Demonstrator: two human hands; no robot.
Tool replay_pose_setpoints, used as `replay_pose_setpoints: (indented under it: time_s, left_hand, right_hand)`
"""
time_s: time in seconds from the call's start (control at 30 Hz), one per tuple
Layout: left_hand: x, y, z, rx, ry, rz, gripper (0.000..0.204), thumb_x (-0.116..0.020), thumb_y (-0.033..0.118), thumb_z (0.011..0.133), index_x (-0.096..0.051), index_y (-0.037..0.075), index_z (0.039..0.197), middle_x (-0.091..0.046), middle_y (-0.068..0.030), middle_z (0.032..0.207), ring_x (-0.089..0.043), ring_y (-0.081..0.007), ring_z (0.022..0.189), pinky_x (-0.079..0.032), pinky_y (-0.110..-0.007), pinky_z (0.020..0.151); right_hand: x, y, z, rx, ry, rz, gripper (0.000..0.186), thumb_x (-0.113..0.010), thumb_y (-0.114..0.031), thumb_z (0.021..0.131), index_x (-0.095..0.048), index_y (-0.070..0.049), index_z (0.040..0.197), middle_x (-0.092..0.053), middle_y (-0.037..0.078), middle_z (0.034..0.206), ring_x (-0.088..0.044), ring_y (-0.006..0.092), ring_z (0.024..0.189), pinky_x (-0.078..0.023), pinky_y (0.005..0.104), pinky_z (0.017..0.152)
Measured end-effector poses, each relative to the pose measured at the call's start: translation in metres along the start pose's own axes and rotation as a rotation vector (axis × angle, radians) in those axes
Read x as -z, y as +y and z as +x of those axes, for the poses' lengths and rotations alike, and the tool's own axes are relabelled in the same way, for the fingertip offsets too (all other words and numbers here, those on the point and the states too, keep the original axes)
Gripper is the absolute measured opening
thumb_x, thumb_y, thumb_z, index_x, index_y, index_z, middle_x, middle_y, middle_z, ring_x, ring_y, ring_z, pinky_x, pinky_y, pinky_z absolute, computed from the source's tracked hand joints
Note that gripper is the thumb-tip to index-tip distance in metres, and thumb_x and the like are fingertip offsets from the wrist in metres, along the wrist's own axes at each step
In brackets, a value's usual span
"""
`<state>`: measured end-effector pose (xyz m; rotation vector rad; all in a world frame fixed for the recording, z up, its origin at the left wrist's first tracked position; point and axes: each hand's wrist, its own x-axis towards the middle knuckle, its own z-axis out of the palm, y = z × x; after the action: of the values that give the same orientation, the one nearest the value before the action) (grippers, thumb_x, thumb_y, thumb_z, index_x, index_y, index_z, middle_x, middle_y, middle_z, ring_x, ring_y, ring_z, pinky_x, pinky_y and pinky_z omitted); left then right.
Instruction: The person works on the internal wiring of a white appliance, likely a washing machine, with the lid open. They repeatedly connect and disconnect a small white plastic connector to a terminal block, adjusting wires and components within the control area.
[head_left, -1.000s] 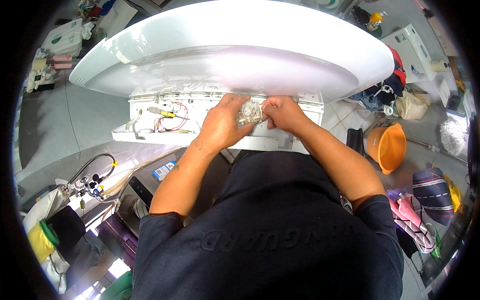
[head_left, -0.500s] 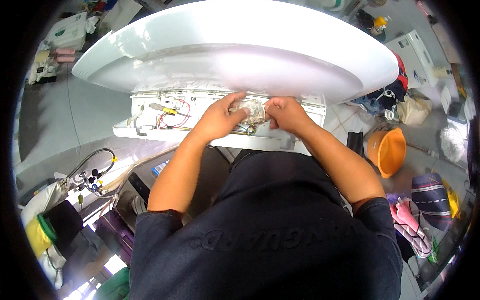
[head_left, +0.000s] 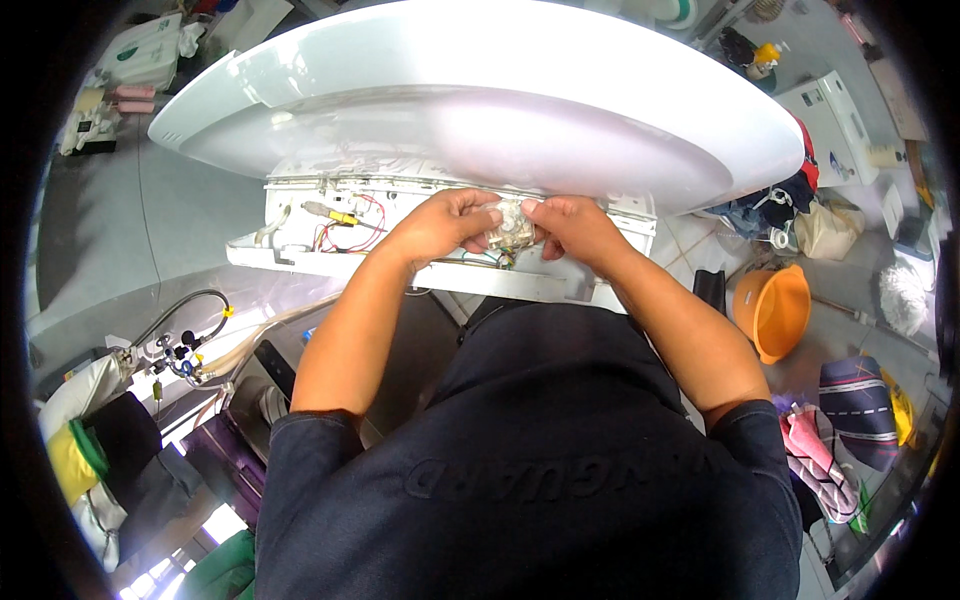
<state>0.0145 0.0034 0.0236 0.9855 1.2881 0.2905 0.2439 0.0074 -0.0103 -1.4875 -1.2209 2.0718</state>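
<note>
Between my two hands is a small, boxy, pale translucent part (head_left: 513, 228) with thin coloured wires (head_left: 508, 260) beneath it. My left hand (head_left: 438, 230) grips its left side with thumb and fingers. On its right side, my right hand (head_left: 576, 230) pinches the edge, thumb on top. The part is held over an opened white panel tray (head_left: 400, 276) of an appliance. To the left in that tray lie a yellow-and-grey hand tool (head_left: 335, 214) and looped red wires (head_left: 376, 215). My fingers hide part of the piece's edges.
A large, glossy white curved panel (head_left: 500, 60) rises just beyond the tray. At right, an orange basin (head_left: 780, 310) stands near piled clothes (head_left: 765, 210) and a white box (head_left: 835, 125). Hoses with gauges (head_left: 185, 350) are at lower left.
My right thumb has moved onto the top of the pale part. The left fingers have shifted slightly along it, and the part appears tilted a little differently.
</note>
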Motion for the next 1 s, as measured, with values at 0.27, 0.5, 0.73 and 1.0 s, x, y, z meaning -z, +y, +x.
replay_pose_setpoints:
  time_s: [0.27, 0.5, 0.73, 1.0]
  left_hand:
    - [-0.003, 0.008, -0.003, 0.004, -0.007, -0.021, 0.053, -0.071, 0.022, 0.091, -0.054, -0.009, 0.131, -0.068, -0.0093, 0.096, -0.064, -0.0128, 0.079, -0.055, -0.027, 0.075]
    - [0.010, -0.004, 0.006, 0.041, -0.175, -0.115, 0.050, -0.070, 0.016, 0.092, -0.051, -0.004, 0.133, -0.069, -0.0086, 0.100, -0.067, -0.0134, 0.087, -0.056, -0.026, 0.082]
    - [0.008, -0.010, 0.008, -0.007, -0.181, -0.163, 0.048, -0.067, 0.015, 0.094, -0.048, -0.001, 0.135, -0.063, -0.0025, 0.094, -0.064, -0.0107, 0.089, -0.055, -0.027, 0.086]
    - [0.007, -0.010, 0.008, -0.054, -0.185, -0.138, 0.042, -0.066, 0.016, 0.095, -0.051, -0.002, 0.130, -0.065, -0.0047, 0.099, -0.065, -0.0121, 0.091, -0.056, -0.028, 0.086]
  right_hand:
    - [-0.002, -0.001, -0.003, 0.024, 0.001, -0.055, 0.040, -0.072, -0.042, 0.090, -0.067, -0.003, 0.094, -0.060, 0.001, 0.073, -0.056, 0.0087, 0.060, -0.047, 0.0239, 0.057]
    - [-0.004, -0.003, -0.004, 0.017, 0.011, -0.088, 0.037, -0.072, -0.038, 0.091, -0.066, -0.002, 0.096, -0.060, 0.001, 0.071, -0.057, 0.0087, 0.059, -0.046, 0.0239, 0.056]
    - [-0.004, -0.003, -0.004, 0.022, 0.023, -0.090, 0.036, -0.072, -0.037, 0.090, -0.066, -0.002, 0.094, -0.060, 0.001, 0.071, -0.057, 0.0089, 0.059, -0.047, 0.0237, 0.056]
    - [-0.004, -0.002, -0.003, 0.007, -0.003, -0.066, 0.038, -0.072, -0.039, 0.090, -0.066, -0.002, 0.094, -0.063, 0.003, 0.074, -0.062, 0.0112, 0.064, -0.050, 0.0242, 0.060]
